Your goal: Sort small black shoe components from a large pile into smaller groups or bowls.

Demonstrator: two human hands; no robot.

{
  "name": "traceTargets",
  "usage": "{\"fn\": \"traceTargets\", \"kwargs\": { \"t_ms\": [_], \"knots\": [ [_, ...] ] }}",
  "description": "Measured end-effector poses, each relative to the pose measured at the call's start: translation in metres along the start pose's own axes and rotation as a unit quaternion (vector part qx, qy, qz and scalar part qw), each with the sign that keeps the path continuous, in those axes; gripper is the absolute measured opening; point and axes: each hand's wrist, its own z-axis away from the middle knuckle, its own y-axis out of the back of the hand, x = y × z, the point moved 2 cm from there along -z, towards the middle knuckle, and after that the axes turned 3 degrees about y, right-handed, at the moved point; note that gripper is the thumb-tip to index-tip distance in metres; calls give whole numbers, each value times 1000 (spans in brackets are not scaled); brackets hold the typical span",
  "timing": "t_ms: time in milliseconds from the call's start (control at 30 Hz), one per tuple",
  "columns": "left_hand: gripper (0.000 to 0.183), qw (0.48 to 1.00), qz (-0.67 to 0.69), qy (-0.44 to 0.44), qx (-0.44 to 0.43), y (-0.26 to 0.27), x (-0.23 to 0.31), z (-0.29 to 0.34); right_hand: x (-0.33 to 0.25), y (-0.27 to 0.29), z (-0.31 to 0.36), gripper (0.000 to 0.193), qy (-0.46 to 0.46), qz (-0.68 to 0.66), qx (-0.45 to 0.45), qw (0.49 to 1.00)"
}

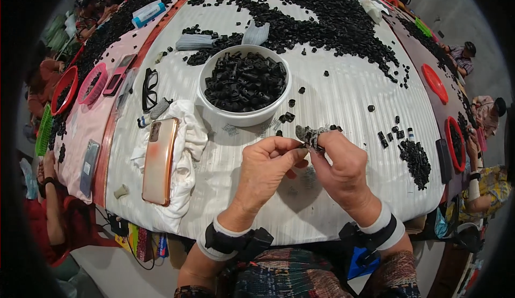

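My left hand (271, 170) pinches a small black plastic part (303, 146) between thumb and fingertips, over the near middle of the table. Against it, my right hand (342, 164) is closed, its fingers curled and its thumb close to the part. A mottled grey cloth-like piece (310, 135) is at the right fingertips; whether it is held or worn cannot be made out. Beyond the hands stands a white bowl (244, 118) heaped with black plastic parts (247, 81). A few loose black parts (287, 117) lie between bowl and hands.
A large spread of black parts (332, 30) covers the far table; a small pile (416, 161) lies right. On the left are a phone (161, 161) on white cloth (189, 132), glasses (150, 90) and grey fabric pieces (194, 42). People sit at both side tables.
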Motion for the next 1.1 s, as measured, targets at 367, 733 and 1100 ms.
{"fn": "traceTargets", "kwargs": {
  "t_ms": [367,733,1100],
  "knots": [
    [17,998,54,24,-35,5,-8,-2,-6,0,3,21,-15,-14,-18,1000],
    [19,989,138,33,-32,6,-8,-4,-8,-2,-2,42,43,-17,-48,998],
    [16,990,137,17,-35,6,-9,-3,-9,-10,2,45,44,62,-29,997]
  ]
}}
